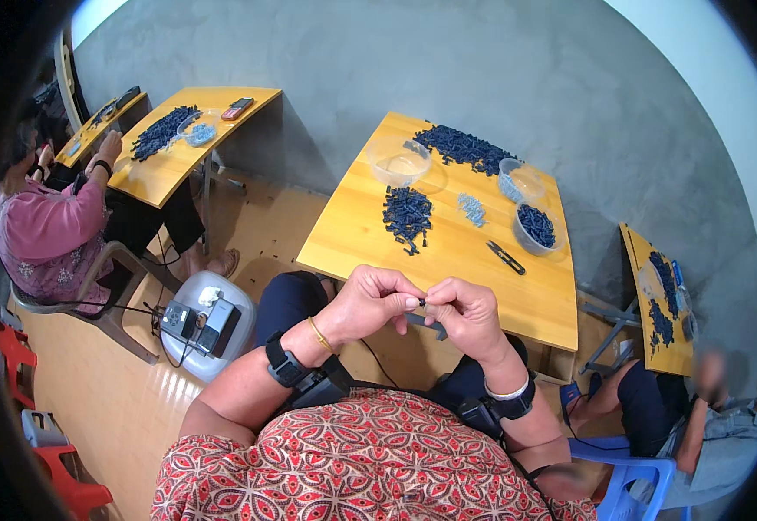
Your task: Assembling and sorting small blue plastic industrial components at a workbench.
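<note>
Just in front of the table's near edge, my left hand (374, 300) and my right hand (467, 317) meet fingertip to fingertip. Both pinch a small dark piece (422, 302), mostly covered by the fingers; its exact kind does not show. On the yellow wooden table (335, 234) lies a small pile of dark blue tube-like plastic pieces (406, 215). To its right is a little heap of light blue small parts (471, 209). Black thread snips (506, 258) rest near the right edge.
A larger dark pile (465, 149) lies at the table's back. Clear plastic bowls stand around it: one at left (400, 163), one with light blue parts (520, 182), one with dark pieces (539, 228). People sit at side tables. A grey stool (209, 347) carries black devices.
</note>
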`<move>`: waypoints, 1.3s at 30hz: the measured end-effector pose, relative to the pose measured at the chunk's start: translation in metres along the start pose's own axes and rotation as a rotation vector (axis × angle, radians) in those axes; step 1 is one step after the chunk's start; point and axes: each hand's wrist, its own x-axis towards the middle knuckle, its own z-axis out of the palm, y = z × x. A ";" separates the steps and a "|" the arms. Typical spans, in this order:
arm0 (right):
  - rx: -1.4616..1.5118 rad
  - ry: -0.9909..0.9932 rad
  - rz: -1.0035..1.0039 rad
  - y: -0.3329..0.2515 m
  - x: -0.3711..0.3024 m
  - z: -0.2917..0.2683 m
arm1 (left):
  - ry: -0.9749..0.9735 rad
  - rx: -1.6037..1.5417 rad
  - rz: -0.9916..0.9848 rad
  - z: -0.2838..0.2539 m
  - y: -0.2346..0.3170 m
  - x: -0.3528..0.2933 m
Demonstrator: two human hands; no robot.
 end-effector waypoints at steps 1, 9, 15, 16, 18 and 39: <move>0.002 -0.001 0.002 0.004 0.000 0.001 | 0.002 -0.001 -0.002 0.000 -0.002 0.000; 0.068 0.238 0.136 0.012 0.003 -0.007 | 0.083 -0.227 -0.074 -0.009 -0.018 0.006; -0.397 0.104 -0.054 0.014 0.004 -0.011 | 0.074 -0.138 -0.069 -0.007 -0.022 0.014; -0.452 0.071 -0.083 0.014 0.004 -0.010 | 0.071 -0.138 -0.075 -0.005 -0.023 0.017; -0.461 0.097 -0.090 0.021 0.004 -0.012 | 0.075 -0.088 -0.073 -0.003 -0.024 0.023; -0.738 0.229 0.126 0.109 0.011 -0.051 | 0.145 0.935 0.502 -0.007 -0.111 0.094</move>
